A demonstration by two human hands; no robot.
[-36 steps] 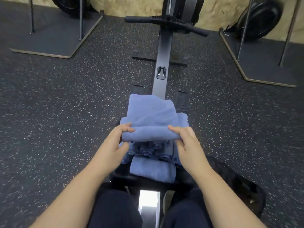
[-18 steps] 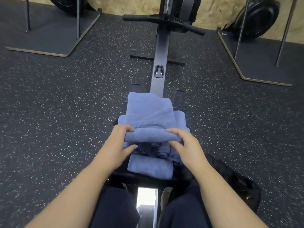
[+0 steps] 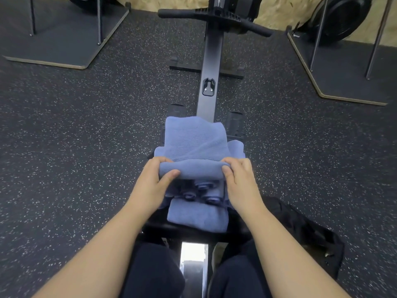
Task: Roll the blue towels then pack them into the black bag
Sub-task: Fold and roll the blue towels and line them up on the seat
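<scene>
While you sat astride the rowing machine rail (image 3: 210, 61), both of your hands gripped the near, rolled edge of the top blue towel (image 3: 194, 143), which lay spread over the pile on the rower's seat, just in front of your knees. Your left hand (image 3: 153, 186) held the left end of that roll, fingers curled over the top and the thumb pressed against the near face. Your right hand (image 3: 241, 183) did the same at the right end, fingers hooked over the fold and the thumb tucked under it. The far part of the towel was flat and reached toward the rail, covering its near end

Under the roll, between your two hands, sat three rolled blue towels (image 3: 202, 193), their spiral ends facing you, packed touching one another. Below those lay a folded blue towel (image 3: 197, 218) that hung over the seat's near edge, just beyond your legs (image 3: 154, 272). More blue cloth showed beside the top towel on the right of the rail

The black bag (image 3: 309, 237) lay on the speckled floor (image 3: 75, 147) to the right of the rail, beside your right forearm, slumped; I could not tell whether its mouth stood open. At the far end of the rail the black handle (image 3: 214, 16) rested crosswise. Two dark floor mats (image 3: 62, 46) lay left and right of the rail, each with thin metal posts on it
</scene>
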